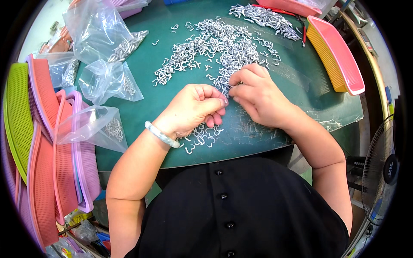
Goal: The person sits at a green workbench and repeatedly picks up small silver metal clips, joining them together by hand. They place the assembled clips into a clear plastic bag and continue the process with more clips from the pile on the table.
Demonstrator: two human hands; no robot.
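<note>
My left hand (pixel 198 103) is closed, its thumb pressed against the curled index finger. Whatever lies in that pinch is too small to name. Close by on the right, my right hand (pixel 258 92) bends its fingers together at the near edge of a heap of small silver curved metal hooks (pixel 236 45). Its fingertips are partly hidden, so what they hold does not show. Below my left wrist lies a smaller group of loose hooks (pixel 202 136) on the green tabletop (pixel 254 142).
Clear plastic bags (pixel 109 79) with metal pieces lie at the left. Stacked coloured plastic baskets (pixel 64 163) stand beside the table. Longer grey metal pieces (pixel 269 19), red-handled pliers (pixel 304 32) and a pink-and-yellow basket (pixel 337 56) are at the far right. A fan (pixel 378 172) stands right.
</note>
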